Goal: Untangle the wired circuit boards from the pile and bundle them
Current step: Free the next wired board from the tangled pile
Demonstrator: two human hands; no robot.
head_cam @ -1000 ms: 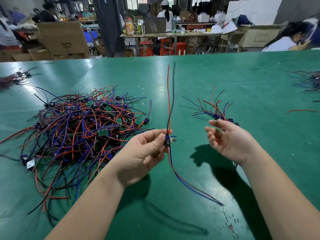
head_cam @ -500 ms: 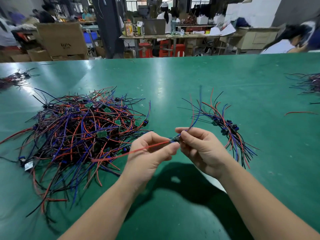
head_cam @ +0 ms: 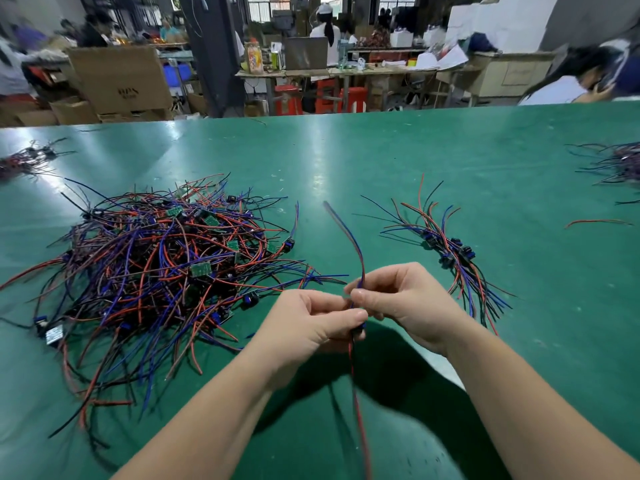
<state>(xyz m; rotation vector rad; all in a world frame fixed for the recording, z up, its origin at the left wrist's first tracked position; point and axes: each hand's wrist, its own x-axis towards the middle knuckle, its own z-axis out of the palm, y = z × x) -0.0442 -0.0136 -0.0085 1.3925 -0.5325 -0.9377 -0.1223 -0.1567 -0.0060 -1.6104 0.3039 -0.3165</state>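
1. Left hand (head_cam: 311, 323), low centre above the table (head_cam: 346, 161): thumb and fingers pinch the small dark part of one wired board (head_cam: 361, 268).
2. Right hand (head_cam: 408, 303), touching the left: fingertips pinch the same board's wires just above the left thumb.
3. Wired board: held between both hands, clear of the table. Blue and red wires curve up and away to the left, blurred. Red and black wires hang down between the forearms towards the bottom edge.
4. Pile (head_cam: 156, 271), left of the hands: a wide tangle of red, blue and black wires with small green boards and blue-black parts mixed in. Loose ends fan out on all sides.
5. Bundle (head_cam: 453, 251), right of the hands: wires lie roughly side by side, dark parts grouped near the middle, and the ends splay at both sides.
6. Red wire (head_cam: 595, 221), alone, further right.
7. Far left heap (head_cam: 24, 161) and far right heap (head_cam: 620, 164): smaller wire tangles near the table edges.
8. Beyond the table: a cardboard box (head_cam: 121, 77) with more boxes beside it, contents cannot be told. A bench (head_cam: 311, 72) carries bottles and a laptop, and people sit around it, blurred.
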